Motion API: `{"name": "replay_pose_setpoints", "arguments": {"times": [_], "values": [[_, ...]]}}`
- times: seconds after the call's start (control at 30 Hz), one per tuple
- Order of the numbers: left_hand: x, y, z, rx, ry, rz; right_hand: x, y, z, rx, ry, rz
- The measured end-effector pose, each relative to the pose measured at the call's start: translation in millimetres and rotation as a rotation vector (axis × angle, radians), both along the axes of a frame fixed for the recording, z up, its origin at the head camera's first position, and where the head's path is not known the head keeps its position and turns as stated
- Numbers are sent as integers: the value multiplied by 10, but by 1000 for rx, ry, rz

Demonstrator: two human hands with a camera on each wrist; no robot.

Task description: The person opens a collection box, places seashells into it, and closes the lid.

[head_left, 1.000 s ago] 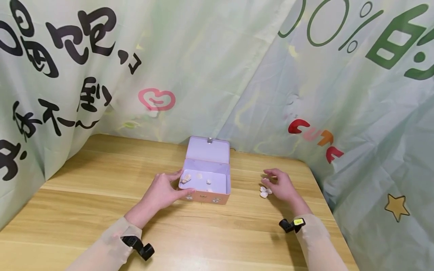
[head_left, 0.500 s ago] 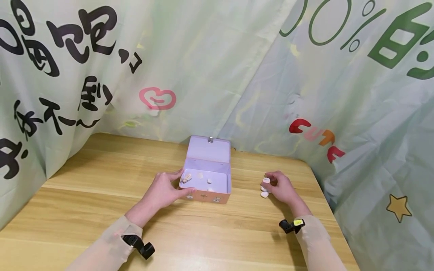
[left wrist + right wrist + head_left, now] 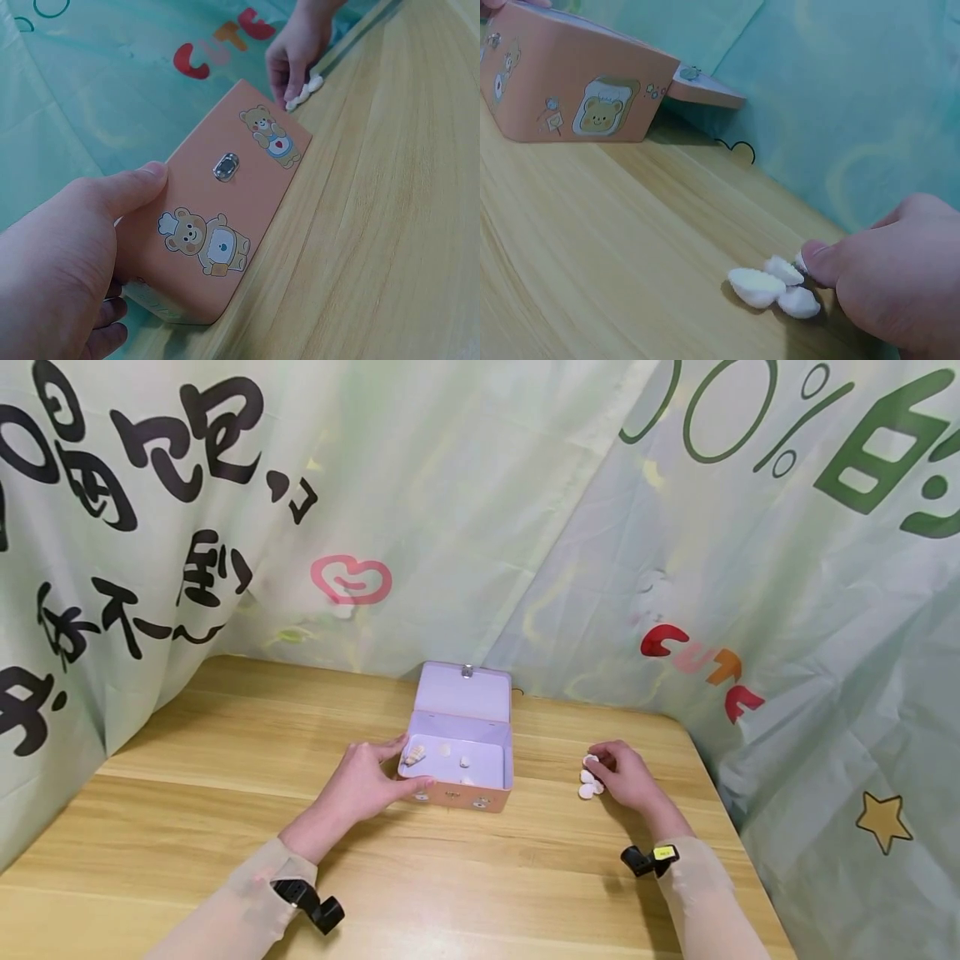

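An open tin box (image 3: 455,799), orange-pink with bear pictures outside and lilac inside, stands on the table. My left hand (image 3: 365,782) grips its left front corner, thumb on the front wall and fingers along the side. A cone-shaped seashell (image 3: 414,755) and a small pale shell (image 3: 465,762) lie in the box, with other faint pale pieces. To the right of the box, my right hand (image 3: 626,777) pinches a white seashell (image 3: 590,761) between thumb and fingers, low over the table. Several more white shells (image 3: 757,287) lie just beside the thumb in the right wrist view.
The box's lid (image 3: 462,691), with a metal clasp, leans back toward the printed curtain (image 3: 450,527) at the table's rear edge. Wooden table surface (image 3: 465,877) extends in front of the box and between it and the shells. The curtain also hangs along both sides.
My right fingers have closed from a spread pose above the shells to a pinch on one. The shells beneath have shifted slightly. The left hand and the box stay in place.
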State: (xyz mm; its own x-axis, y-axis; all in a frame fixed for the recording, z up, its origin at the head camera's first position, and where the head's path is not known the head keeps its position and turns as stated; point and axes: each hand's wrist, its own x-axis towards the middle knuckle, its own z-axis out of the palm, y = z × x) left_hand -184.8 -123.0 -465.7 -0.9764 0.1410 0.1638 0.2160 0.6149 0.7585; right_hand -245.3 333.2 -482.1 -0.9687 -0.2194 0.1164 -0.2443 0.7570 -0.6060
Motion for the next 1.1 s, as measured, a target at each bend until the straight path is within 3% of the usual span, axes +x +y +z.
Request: {"name": "replay_pose_setpoints", "arguments": {"times": [0.33, 1.1], "values": [[-1, 14, -6, 4, -4, 1, 38, 11, 0, 1, -21, 10], [12, 14, 8, 6, 0, 10, 8, -20, -79, -18, 55, 2]]}}
